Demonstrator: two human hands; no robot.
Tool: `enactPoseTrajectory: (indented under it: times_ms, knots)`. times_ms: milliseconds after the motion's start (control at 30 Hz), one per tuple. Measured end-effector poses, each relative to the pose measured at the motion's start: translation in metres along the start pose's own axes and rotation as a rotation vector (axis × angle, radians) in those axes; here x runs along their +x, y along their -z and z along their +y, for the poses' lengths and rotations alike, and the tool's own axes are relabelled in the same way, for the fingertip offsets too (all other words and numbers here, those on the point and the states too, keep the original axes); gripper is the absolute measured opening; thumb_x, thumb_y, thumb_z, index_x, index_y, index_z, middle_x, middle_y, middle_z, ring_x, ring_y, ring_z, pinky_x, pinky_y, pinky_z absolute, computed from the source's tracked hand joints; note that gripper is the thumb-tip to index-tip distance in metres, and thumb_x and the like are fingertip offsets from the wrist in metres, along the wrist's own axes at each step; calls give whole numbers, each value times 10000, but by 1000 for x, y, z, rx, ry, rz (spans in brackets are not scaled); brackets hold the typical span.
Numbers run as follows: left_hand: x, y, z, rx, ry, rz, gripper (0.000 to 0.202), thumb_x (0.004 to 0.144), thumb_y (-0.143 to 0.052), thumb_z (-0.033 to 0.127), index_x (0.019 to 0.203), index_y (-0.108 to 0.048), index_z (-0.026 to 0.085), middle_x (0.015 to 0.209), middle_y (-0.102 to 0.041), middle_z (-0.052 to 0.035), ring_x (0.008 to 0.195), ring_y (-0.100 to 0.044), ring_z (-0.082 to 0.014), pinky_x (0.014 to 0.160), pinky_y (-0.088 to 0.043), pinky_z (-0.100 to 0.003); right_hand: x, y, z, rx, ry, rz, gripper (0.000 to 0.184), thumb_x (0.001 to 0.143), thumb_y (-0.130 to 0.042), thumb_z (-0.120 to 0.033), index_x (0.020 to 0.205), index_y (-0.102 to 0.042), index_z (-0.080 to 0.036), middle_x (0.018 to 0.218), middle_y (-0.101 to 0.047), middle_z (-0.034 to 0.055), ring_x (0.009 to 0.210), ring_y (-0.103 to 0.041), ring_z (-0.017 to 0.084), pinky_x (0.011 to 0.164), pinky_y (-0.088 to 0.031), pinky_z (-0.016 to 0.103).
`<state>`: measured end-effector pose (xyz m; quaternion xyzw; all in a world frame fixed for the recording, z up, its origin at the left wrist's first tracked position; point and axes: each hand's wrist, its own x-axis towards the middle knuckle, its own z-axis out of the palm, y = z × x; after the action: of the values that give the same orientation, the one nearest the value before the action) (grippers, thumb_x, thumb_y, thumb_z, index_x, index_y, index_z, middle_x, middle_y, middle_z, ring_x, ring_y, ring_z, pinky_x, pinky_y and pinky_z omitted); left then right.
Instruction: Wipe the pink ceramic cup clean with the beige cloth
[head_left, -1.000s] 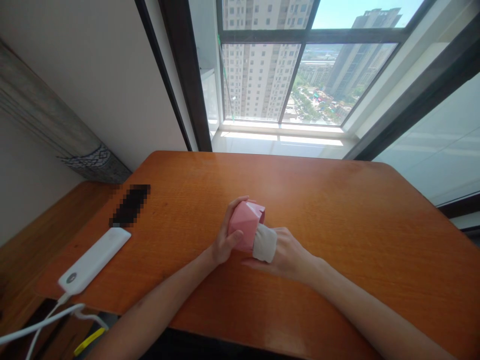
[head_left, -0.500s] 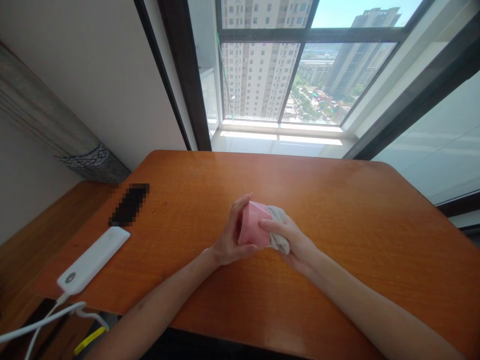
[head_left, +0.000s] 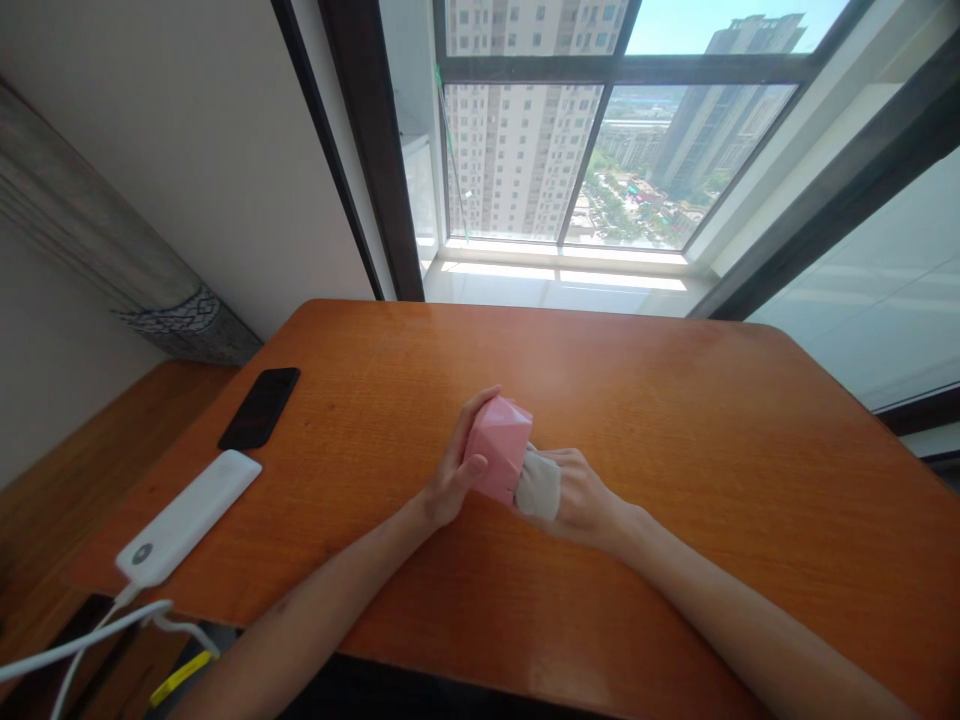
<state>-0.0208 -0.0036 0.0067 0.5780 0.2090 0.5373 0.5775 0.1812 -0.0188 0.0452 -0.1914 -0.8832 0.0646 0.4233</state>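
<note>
Over the middle of the wooden table (head_left: 675, 430), a pink faceted object (head_left: 500, 445) is being gripped by the left hand (head_left: 451, 485), its long axis not being clearly shown. Its lower right side, facing the right hand (head_left: 589, 505), is being covered by a grey cloth (head_left: 540, 487) being clutched there. A black phone (head_left: 259, 408) and a white device (head_left: 187, 518), its round mark (head_left: 142, 553) being too small to read, are being left well apart.
</note>
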Motion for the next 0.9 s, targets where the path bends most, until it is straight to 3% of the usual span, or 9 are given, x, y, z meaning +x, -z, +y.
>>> enactPoseTrajectory:
  times_ms: [100,200,333,467,567,667,733,800,900]
  knots:
    - [1,0,3,36,-42,-26,1041,882,-640,854,1710,-300,322,1750,-362,-136,1520,-461,-412,1282,-379,-583,6,4,-8,282,-446,37,209,919,-803,-307,798,-661,-213,711,-652,-18,596,-548,122,553,-429,246]
    - [2,-1,6,112,-98,-65,1158,808,-742,848,1728,-255,340,1802,-255,-128,1577,-376,-426,1325,-311,-592,15,8,-15,702,-970,85,353,806,-920,-464,924,-721,-198,793,-693,10,658,-589,149,572,-484,253]
    - [4,-1,7,245,-145,-82,1075,797,-876,662,1681,-366,327,1695,-395,-129,1490,-453,-384,1278,-379,-535,25,9,-18,1102,-1213,218,496,756,-944,-529,1064,-740,-198,897,-723,31,752,-637,165,655,-543,260]
    - [6,-2,8,157,-129,-41,880,855,-854,544,1603,-454,309,1565,-519,-115,1329,-585,-312,1137,-501,-434,20,6,-19,947,-1115,139,482,800,-907,-577,1030,-731,-192,813,-688,19,689,-600,157,600,-509,257]
    - [5,-3,8,45,-68,12,876,862,-828,588,1599,-451,300,1519,-571,-110,1305,-616,-316,1120,-509,-436,10,2,-17,496,-719,12,361,830,-901,-510,899,-729,-200,771,-691,18,645,-574,153,583,-482,269]
    - [3,-3,7,-15,-7,51,844,864,-796,630,1571,-486,291,1486,-604,-104,1276,-631,-313,1104,-510,-436,1,-2,-10,57,-228,3,216,929,-814,-355,800,-720,-209,732,-713,28,638,-606,157,585,-451,275]
    - [2,-3,6,-27,32,36,855,867,-783,647,1582,-475,294,1495,-609,-108,1280,-633,-319,1105,-510,-447,-1,-2,-6,-66,-73,8,239,982,-740,-287,757,-708,-213,682,-701,17,604,-600,143,556,-414,269]
    - [2,-3,7,-29,47,7,901,888,-727,720,1626,-430,298,1556,-577,-123,1356,-599,-349,1162,-481,-489,0,-1,-6,-32,-95,7,268,973,-745,-290,720,-694,-219,648,-684,2,575,-582,132,541,-399,264]
    - [1,-2,6,-16,19,-50,1049,868,-669,842,1708,-303,331,1729,-402,-132,1524,-467,-402,1274,-382,-553,8,4,-14,242,-476,55,219,895,-839,-375,781,-731,-221,704,-707,3,600,-592,143,575,-460,265]
